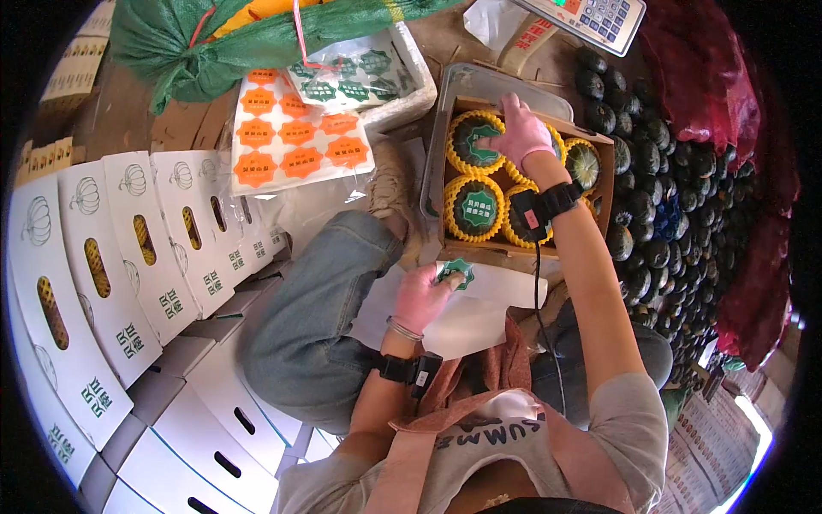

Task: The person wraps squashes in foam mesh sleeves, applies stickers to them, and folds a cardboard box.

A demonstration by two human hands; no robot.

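My right hand (524, 135), fingers spread, rests over the upper pumpkins in the open cardboard box (608, 193), beside a green sticker (483, 144) on the upper-left pumpkin. Another pumpkin (473, 208) at the box's lower left sits in a yellow foam net and bears a green sticker. My left hand (421, 300) is below the box, its fingers closed on a white sticker sheet (505, 286) beside one green sticker (456, 272). The sheet curls across my lap. My right wrist hides part of the pumpkins on the right.
White printed cartons (103, 248) line the left side. Orange sticker sheets (300, 141) lie by a foam tray (419, 73) at the upper left. A scale (591, 21) stands at the top. Many dark pumpkins (651, 248) and red net bags (698, 77) fill the right.
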